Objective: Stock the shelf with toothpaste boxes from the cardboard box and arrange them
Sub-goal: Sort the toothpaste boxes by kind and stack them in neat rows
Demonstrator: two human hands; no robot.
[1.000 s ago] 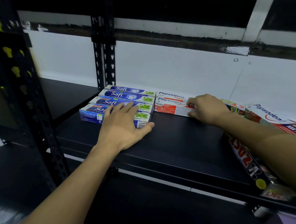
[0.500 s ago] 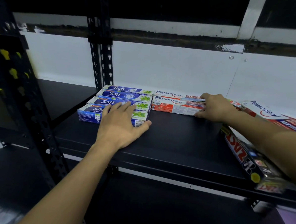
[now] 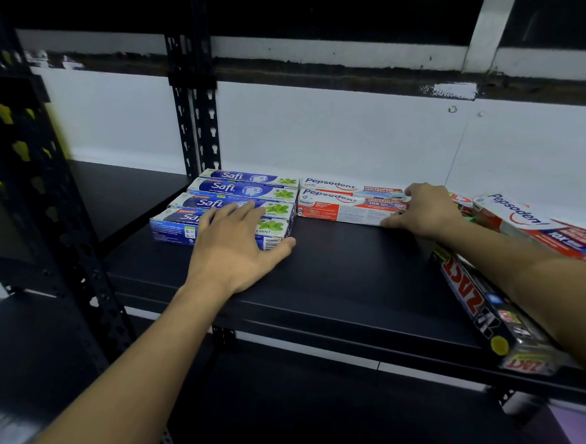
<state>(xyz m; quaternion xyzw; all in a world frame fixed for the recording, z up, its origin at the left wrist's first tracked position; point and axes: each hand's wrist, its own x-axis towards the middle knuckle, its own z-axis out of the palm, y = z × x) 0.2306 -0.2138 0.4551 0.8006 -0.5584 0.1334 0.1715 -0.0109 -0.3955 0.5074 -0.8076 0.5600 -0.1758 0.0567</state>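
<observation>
Several blue Safi toothpaste boxes (image 3: 238, 191) lie side by side in a row at the back left of the black shelf (image 3: 339, 280). My left hand (image 3: 238, 249) rests flat on the front Safi box, fingers straight, thumb down on the shelf. Two red and white Pepsodent boxes (image 3: 338, 202) lie right of them, end to end with the Safi row. My right hand (image 3: 424, 210) grips the right end of the front Pepsodent box, fingers over its top and thumb at its front edge. The cardboard box is not in view.
Another Pepsodent box (image 3: 525, 221) lies askew at the far right. A black Zact box (image 3: 475, 303) sits under my right forearm near the shelf's front edge. Black perforated posts stand at the back (image 3: 194, 125) and front left (image 3: 43, 202). A lower shelf (image 3: 296, 410) runs below.
My right hand has slid from the middle of the Pepsodent boxes to their right end. The left hand has stayed on the Safi boxes.
</observation>
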